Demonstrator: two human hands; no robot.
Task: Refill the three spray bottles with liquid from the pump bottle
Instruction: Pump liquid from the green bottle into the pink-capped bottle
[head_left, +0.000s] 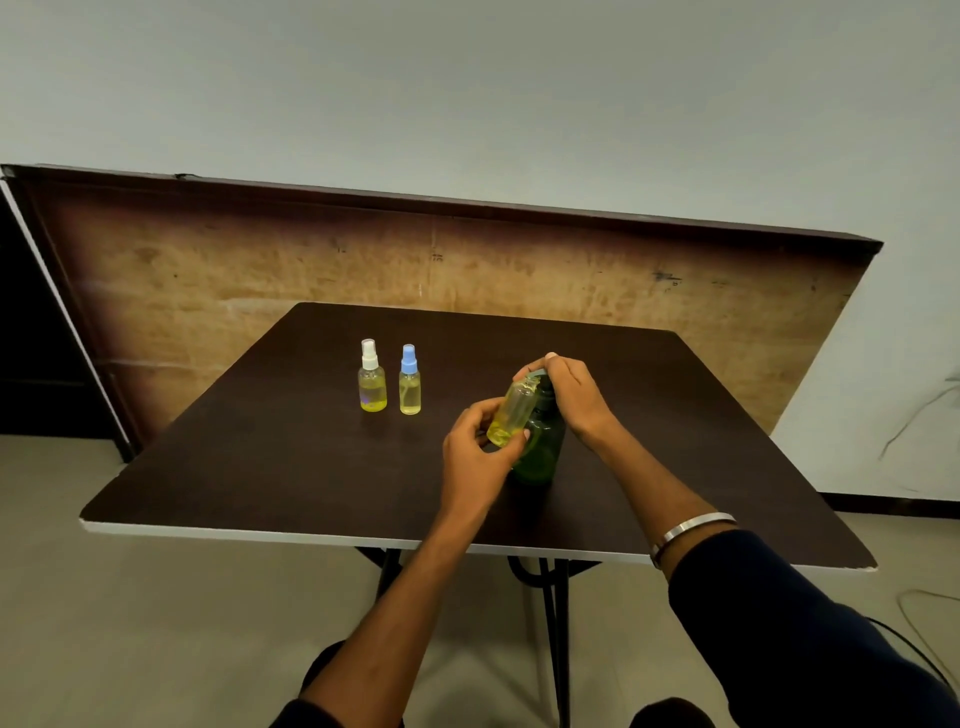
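The uncapped spray bottle (511, 413) leans, neck against the green pump bottle (543, 447) on the tabletop (260, 467). The left hand (475, 449) reaches in, fingers curled around its yellow base. The right hand (569, 387) arches over the pump head (fingers wrapped on it). Two capped spray bottles stand left: white-capped (372, 376), blue-capped (410, 380).

A single wide-angle view from a camera worn on the person's head looks forward and steeply down over a dark table (218, 467), with both forearms reaching in from the bottom edge. The hands sit near the middle of the frame, fairly close to the lens. A wooden board (260, 270) and pale wall fill the background, apparently bowed by lens distortion.
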